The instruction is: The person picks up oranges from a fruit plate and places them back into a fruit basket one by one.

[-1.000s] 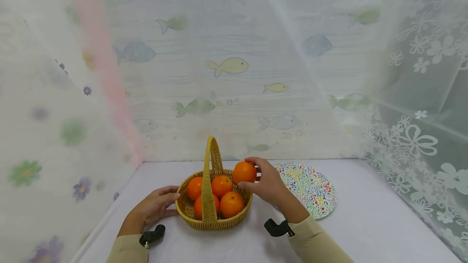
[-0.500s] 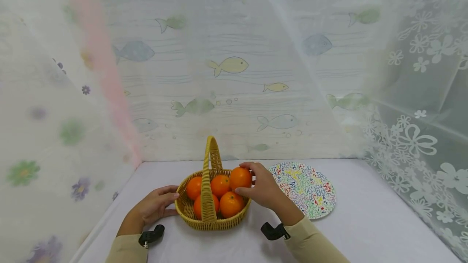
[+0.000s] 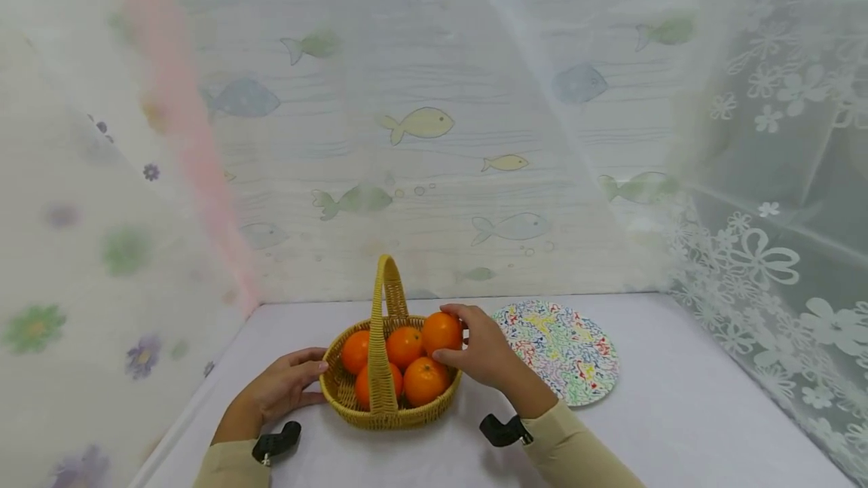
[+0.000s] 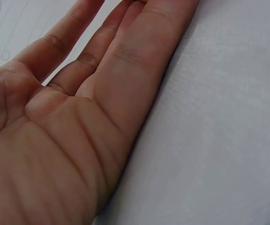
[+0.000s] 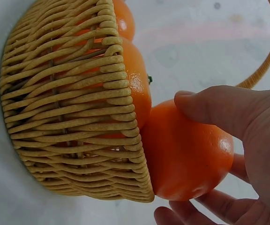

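In the head view a yellow wicker basket (image 3: 414, 419) with a tall arched handle stands on the table, holding several oranges (image 3: 425, 382). My right hand (image 3: 484, 356) holds another orange (image 3: 441, 333) at the basket's right rim, thumb on the near side and fingers on the far side. The right wrist view shows this orange (image 5: 186, 154) against the rim, beside an orange with a green stem end (image 5: 137, 79). On the other side, my left hand (image 3: 281, 390) touches the basket's left rim; its fingers look mostly straight in the left wrist view, where the basket is barely visible.
A round plate-like disc (image 3: 563, 356) with a multicoloured squiggle pattern lies to the right, behind my right forearm. White cloth covers the table (image 3: 685, 413). Curtains with fish (image 3: 423, 123) and flowers hang behind and at the sides.
My right hand has brought its orange left and down, from above the basket's right rim to against it beside the other oranges. The left hand stays at the basket.
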Demonstrator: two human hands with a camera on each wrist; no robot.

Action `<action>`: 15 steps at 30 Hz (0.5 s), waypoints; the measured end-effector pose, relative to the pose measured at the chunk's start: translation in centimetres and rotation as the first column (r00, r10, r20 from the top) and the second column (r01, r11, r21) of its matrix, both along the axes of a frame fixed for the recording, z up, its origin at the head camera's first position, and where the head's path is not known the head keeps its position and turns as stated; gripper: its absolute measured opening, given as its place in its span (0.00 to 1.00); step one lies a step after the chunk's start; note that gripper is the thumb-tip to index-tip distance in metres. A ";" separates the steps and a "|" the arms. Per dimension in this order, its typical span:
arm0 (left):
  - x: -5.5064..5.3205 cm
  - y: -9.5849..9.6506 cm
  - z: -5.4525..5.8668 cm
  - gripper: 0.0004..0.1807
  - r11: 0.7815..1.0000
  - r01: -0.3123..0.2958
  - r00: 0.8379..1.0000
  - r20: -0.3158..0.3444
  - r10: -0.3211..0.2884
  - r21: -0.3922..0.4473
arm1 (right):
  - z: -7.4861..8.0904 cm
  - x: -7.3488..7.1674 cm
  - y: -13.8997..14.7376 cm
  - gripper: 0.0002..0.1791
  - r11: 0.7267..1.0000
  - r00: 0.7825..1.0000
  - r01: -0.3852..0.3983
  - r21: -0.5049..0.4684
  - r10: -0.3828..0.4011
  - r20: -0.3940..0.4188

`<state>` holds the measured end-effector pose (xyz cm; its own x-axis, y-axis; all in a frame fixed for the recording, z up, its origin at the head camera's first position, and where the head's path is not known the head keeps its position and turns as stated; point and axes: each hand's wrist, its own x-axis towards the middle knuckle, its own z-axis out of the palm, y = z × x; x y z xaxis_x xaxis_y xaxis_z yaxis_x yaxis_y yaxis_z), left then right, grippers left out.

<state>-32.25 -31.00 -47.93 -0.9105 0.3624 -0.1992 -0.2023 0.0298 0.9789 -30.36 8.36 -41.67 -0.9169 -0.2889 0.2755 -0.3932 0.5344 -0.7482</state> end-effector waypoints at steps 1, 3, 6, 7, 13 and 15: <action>-0.1 -0.1 0.0 0.33 1.000 -0.003 1.000 -0.001 0.003 -0.002 | 0.0 0.0 0.0 0.39 1.000 1.000 -0.003 0.005 0.003 -0.001; -0.2 -0.3 0.0 0.33 1.000 -0.010 1.000 -0.001 0.010 -0.003 | 0.2 -0.2 -0.1 0.39 1.000 1.000 -0.002 0.019 0.003 -0.009; -0.4 -0.3 0.1 0.34 1.000 -0.013 1.000 0.004 0.013 -0.002 | 0.2 -0.3 -0.1 0.39 0.999 1.000 0.010 0.032 -0.010 -0.012; -0.4 -0.3 0.0 0.34 1.000 -0.012 1.000 0.011 0.012 0.001 | 0.2 -0.3 -0.1 0.39 0.999 1.000 0.014 0.038 -0.014 -0.008; -0.2 -0.2 -0.8 0.36 0.999 -0.029 0.999 0.030 0.030 -0.016 | -0.2 -0.1 0.4 0.38 0.999 1.000 0.014 0.029 -0.014 0.006; -0.3 -0.1 -0.8 0.36 0.998 -0.048 0.998 0.025 0.049 -0.035 | -0.1 -0.2 0.8 0.37 0.999 1.000 0.020 0.025 -0.021 0.002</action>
<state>-32.54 -31.08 -48.78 -0.9211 0.3106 -0.2346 -0.2295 0.0532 0.9718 -30.52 9.12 -41.74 -0.9233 -0.2769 0.2661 -0.3802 0.5612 -0.7352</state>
